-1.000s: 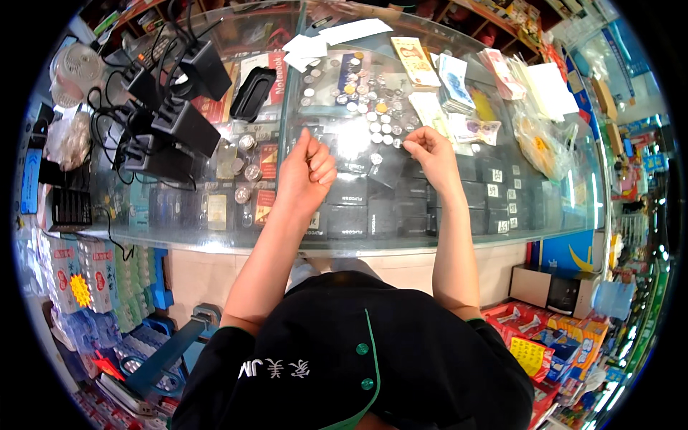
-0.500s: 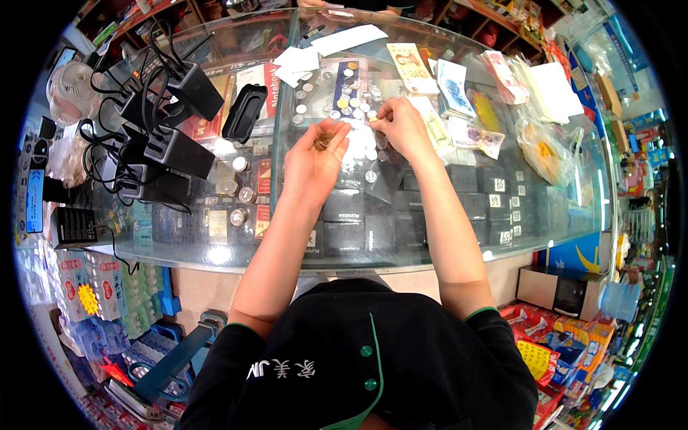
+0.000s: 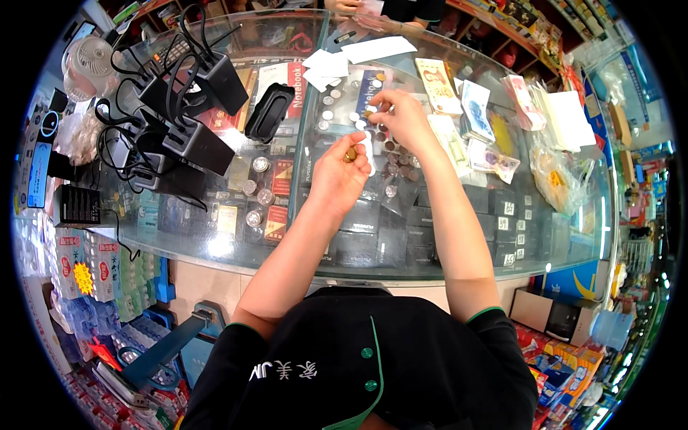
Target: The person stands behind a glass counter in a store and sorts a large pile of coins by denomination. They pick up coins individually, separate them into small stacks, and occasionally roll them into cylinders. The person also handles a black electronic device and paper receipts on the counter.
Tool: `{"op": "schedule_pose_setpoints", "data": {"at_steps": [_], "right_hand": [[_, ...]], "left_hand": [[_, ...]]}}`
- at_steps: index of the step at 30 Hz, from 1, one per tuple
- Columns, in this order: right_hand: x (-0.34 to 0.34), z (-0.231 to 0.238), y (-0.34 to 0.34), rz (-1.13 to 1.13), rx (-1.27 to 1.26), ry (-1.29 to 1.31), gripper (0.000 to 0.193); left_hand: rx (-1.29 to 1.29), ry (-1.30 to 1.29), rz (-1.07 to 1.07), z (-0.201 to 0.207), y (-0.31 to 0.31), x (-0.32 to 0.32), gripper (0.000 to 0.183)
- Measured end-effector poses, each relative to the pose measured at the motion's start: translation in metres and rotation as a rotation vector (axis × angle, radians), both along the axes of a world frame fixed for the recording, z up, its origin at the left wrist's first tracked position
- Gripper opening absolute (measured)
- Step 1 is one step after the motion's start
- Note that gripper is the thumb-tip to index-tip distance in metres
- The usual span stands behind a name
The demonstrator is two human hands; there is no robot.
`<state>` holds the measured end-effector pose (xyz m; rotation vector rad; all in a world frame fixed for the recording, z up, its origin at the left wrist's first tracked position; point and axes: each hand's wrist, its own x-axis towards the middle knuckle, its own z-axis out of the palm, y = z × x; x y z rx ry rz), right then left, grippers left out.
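Currently the left hand curls around gold coins, the right hand at its two o'clock pinches another coin, and silver coins lie on the surface at three o'clock

Has a glass worktop spanning the centre, catching white glare near nine o'clock; wooden shelves between one and two; crowded shelving around three; pale tiled floor at eight.

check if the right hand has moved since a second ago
Yes. Judged against the black oblong tray, the right hand has moved left and farther forward across the counter.
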<state>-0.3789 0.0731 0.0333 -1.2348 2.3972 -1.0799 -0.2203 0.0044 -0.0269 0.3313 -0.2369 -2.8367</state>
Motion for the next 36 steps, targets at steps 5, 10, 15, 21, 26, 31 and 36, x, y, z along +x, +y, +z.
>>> {"op": "schedule_pose_setpoints", "data": {"at_steps": [5,10,15,21,26,31,36], "right_hand": [[-0.008,-0.012,-0.01,0.057,0.097,0.056,0.015],[-0.01,0.002,-0.002,0.04,-0.085,-0.328,0.011],[-0.045,0.008,-0.015,0.101,-0.072,-0.19,0.015],[-0.101,-0.019,-0.05,0.052,0.101,0.105,0.018],[-0.109,-0.018,-0.051,0.144,0.082,0.003,0.013],[-0.064,0.006,-0.023,0.383,0.045,-0.463,0.012],[-0.075,-0.015,-0.007,0.081,0.067,-0.202,0.018]], "left_hand": [[-0.029,-0.04,0.0,0.005,0.002,0.003,0.026],[-0.035,-0.296,0.094,0.042,0.011,-0.002,0.032],[0.005,-0.242,0.037,0.041,0.014,-0.005,0.032],[0.025,-0.022,-0.075,0.009,0.004,0.002,0.027],[0.013,-0.025,-0.049,0.008,0.005,-0.001,0.029],[-0.014,-0.217,0.085,0.036,0.009,-0.003,0.036],[0.036,-0.197,0.081,0.037,0.014,-0.008,0.035]]}}
